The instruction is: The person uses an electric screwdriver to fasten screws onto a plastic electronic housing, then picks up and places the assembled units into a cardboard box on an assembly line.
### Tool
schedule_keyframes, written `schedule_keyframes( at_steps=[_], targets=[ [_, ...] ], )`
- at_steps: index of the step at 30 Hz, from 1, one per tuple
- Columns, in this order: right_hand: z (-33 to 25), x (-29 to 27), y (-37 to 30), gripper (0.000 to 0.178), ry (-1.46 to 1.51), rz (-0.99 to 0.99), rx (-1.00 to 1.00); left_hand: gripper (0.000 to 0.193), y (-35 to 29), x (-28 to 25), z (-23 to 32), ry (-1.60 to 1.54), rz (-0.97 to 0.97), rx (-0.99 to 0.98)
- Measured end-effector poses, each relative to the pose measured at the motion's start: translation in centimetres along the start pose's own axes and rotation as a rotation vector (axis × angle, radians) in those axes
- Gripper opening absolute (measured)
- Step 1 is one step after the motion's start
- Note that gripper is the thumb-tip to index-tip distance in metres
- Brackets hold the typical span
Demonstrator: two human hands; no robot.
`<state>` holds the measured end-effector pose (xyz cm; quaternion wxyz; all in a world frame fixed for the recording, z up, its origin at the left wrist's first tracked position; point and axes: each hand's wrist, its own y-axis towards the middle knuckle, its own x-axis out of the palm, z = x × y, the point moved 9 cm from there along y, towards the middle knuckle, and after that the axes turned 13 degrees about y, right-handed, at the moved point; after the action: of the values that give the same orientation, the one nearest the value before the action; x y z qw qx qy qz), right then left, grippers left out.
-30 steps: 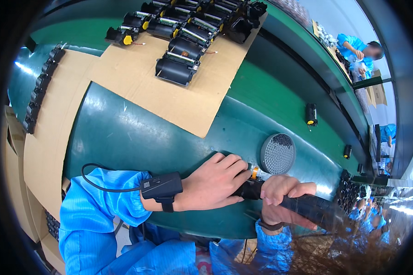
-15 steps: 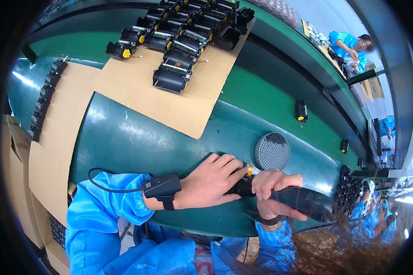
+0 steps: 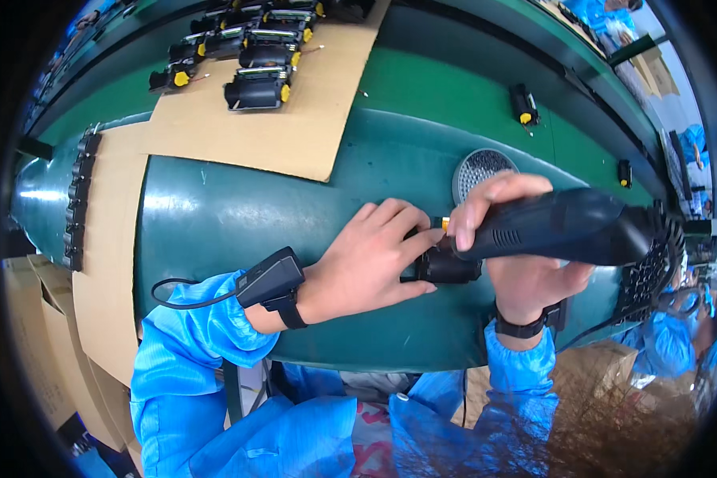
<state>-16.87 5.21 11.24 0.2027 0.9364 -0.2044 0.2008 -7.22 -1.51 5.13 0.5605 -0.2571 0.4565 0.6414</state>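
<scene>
My right hand is wrapped round a thick black corded power screwdriver, which is raised and slants across the bench; its tip is hidden. Under its front end lies a black plastic mechanism, of the same sort as those on the cardboard, with a bit of orange showing beside it. My left hand steadies that mechanism, thumb along the near side and fingers over its left end. Just beyond my right hand stands a round grey dish with a grid of small pockets, some holding dark bits.
Rows of black mechanisms with yellow gears lie on a cardboard sheet at the far left. More stand along another cardboard strip. A single mechanism sits on the green ledge. The screwdriver's cord trails at the right.
My right hand has lifted and turned the screwdriver, moving it up and to the right in view. My left hand stays on the mechanism. The whole view has shifted.
</scene>
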Motion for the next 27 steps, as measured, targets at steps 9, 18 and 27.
schedule_keyframes(
  at_steps=[9,18,27],
  targets=[
    [0.4,0.7,0.1,0.101,0.121,0.062,0.037,0.056,0.1,0.1,0.5,-0.006,0.001,0.01],
    [0.9,0.6,-0.3,0.106,-0.053,0.073,0.115,0.056,0.1,0.0,0.6,0.012,-0.002,0.006],
    [-0.8,1.5,0.2,0.119,-0.034,0.229,0.001,0.055,0.1,0.0,0.5,0.026,0.008,0.007]
  ],
)
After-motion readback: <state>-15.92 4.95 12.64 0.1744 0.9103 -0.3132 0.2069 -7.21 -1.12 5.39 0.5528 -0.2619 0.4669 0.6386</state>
